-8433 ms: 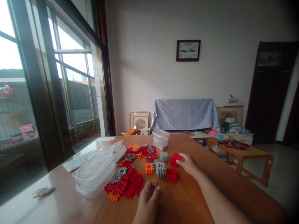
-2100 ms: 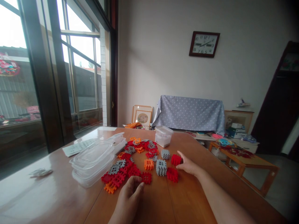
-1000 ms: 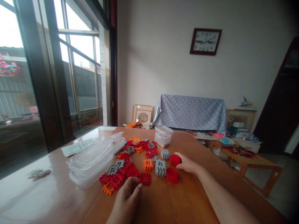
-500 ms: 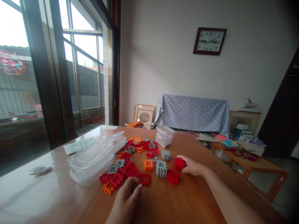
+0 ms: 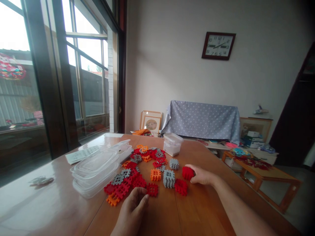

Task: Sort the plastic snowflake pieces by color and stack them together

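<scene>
My right hand [image 5: 202, 175] is closed around a red cube of waffle blocks [image 5: 187, 172] on the wooden table [image 5: 192, 213]. A second red cube [image 5: 181, 186] lies just in front of it, a grey cube [image 5: 169, 178] to its left. My left hand [image 5: 133, 209] rests curled on the table, its fingertips touching a flat red block [image 5: 152, 189]. A heap of red, grey and orange flat blocks [image 5: 134, 173] spreads beyond it. An orange block piece [image 5: 156, 174] and a small grey piece [image 5: 174, 163] stand near the cubes.
Stacked clear plastic tubs [image 5: 95, 172] sit left of the heap, a small clear tub [image 5: 173, 144] behind it. A paper sheet [image 5: 81, 154] and a crumpled wrapper [image 5: 40, 180] lie at the left. A low wooden table [image 5: 261, 177] stands to the right, windows to the left.
My right hand has closed round the red cube and drawn it slightly right and towards me. My left hand has stayed by the flat red block.
</scene>
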